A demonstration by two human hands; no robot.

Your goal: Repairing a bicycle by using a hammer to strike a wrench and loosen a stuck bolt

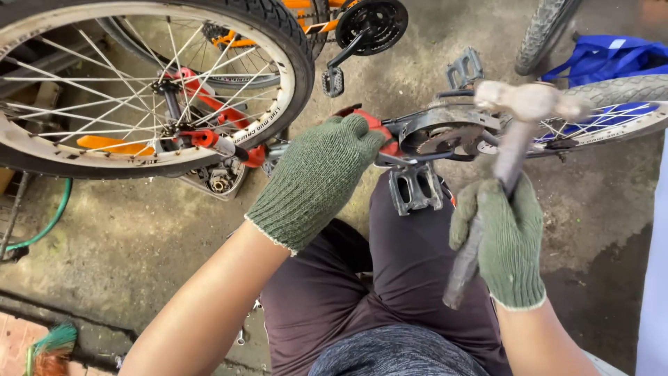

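hammer (511,150) over bike chainring (445,139)

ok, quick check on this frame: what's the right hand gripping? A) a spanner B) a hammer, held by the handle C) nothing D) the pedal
B: the gloved right hand is closed round the handle of a hammer, its head raised over the bike's crank area, while the left hand rests by the chain guard; the pedal is untouched.
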